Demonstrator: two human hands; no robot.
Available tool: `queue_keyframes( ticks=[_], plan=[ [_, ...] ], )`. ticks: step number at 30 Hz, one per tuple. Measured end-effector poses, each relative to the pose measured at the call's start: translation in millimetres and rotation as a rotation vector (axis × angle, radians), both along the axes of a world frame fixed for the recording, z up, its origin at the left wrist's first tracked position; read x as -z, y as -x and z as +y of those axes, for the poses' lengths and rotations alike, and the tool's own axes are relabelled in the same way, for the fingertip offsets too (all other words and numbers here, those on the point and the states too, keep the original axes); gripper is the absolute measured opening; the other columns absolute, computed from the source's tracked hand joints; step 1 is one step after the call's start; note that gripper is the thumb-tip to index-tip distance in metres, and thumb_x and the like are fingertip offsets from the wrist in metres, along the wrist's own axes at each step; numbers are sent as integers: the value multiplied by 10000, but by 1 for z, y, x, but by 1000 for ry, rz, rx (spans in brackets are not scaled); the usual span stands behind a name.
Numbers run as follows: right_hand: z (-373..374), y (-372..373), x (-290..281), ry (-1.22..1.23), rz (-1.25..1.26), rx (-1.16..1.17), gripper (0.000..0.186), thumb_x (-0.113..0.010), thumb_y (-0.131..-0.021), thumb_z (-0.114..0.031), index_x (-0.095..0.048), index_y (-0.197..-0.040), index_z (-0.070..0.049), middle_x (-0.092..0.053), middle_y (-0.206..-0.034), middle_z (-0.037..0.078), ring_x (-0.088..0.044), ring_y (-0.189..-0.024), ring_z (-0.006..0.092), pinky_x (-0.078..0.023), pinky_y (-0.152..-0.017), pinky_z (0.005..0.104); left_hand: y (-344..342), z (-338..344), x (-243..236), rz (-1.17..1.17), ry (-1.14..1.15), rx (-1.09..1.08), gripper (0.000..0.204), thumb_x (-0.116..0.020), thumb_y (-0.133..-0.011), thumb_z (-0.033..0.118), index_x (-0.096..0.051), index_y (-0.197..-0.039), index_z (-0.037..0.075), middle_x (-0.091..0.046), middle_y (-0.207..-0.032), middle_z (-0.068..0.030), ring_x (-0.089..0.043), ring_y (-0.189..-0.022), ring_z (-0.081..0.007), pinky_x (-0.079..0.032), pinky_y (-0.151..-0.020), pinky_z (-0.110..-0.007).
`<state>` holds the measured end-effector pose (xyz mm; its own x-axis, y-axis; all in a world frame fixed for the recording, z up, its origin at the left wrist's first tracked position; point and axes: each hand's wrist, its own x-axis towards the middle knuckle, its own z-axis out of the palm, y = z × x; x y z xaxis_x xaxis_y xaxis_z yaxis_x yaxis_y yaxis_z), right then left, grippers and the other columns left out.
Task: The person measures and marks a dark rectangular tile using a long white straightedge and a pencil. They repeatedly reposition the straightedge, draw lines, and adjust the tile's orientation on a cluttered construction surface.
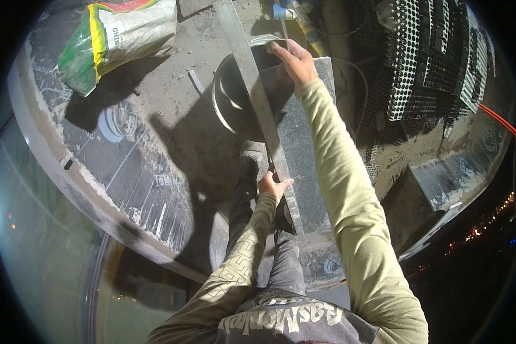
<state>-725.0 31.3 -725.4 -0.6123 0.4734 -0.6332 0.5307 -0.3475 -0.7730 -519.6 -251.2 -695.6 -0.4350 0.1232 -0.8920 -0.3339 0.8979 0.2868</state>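
Note:
A long flat metal straightedge slants across the top of a round dark bucket, from the far side down towards my legs. My left hand grips its near part, with the thumb across the face. Over the bucket's far right rim is my right hand, its fingers bent together. A thin grey strip shows just beyond those fingers; whether they hold it, I cannot tell. Beside the straightedge on the right lies a grey rectangular slab, partly under my right forearm.
A green, yellow and white sack lies at the far left. Black perforated plastic panels are stacked at the far right, near a red cable. A curved raised edge bounds the dusty floor. A blue-and-yellow item lies beyond the bucket.

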Motion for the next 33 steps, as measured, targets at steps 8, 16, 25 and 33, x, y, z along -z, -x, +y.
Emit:
queue_keyframes(
  ticks=[8,16,25,33],
  plan=[
    [-101,-98,-77,-439,-433,-143,608,-845,-719,-488,-532,-902,-1,-591,-876,217,-610,-861,413,-496,-770,469,-11,-13,16,39,7,99,722,-901,-646,333,-593,-1237,55,-705,-1015,-231,-691,-960,-371,-546,-852,-428],
    [-122,-134,-47,-580,-512,-295,768,-896,-599,-554,-521,-943,20,-580,-923,213,-602,-870,418,-501,-781,467,-13,-11,15,113,-128,-26,584,-776,-757,256,-595,-1307,177,-719,-1026,-174,-692,-941,-359,-551,-817,-436],
    [-116,-127,-43,-370,-631,-267,766,-948,-527,-497,-588,-945,34,-616,-965,227,-657,-921,376,-530,-799,440,-15,-18,21,42,-237,47,746,-770,-793,282,-433,-1441,129,-626,-1236,-183,-710,-925,-343,-558,-815,-453],
    [-116,-127,-51,-429,-650,-263,810,-944,-526,-510,-604,-1033,23,-610,-1029,220,-638,-1007,389,-524,-879,435,-33,-15,4,96,-277,176,713,-571,-896,180,-258,-1526,71,-307,-1520,-174,-457,-1236,-335,-426,-999,-492]
  ],
)
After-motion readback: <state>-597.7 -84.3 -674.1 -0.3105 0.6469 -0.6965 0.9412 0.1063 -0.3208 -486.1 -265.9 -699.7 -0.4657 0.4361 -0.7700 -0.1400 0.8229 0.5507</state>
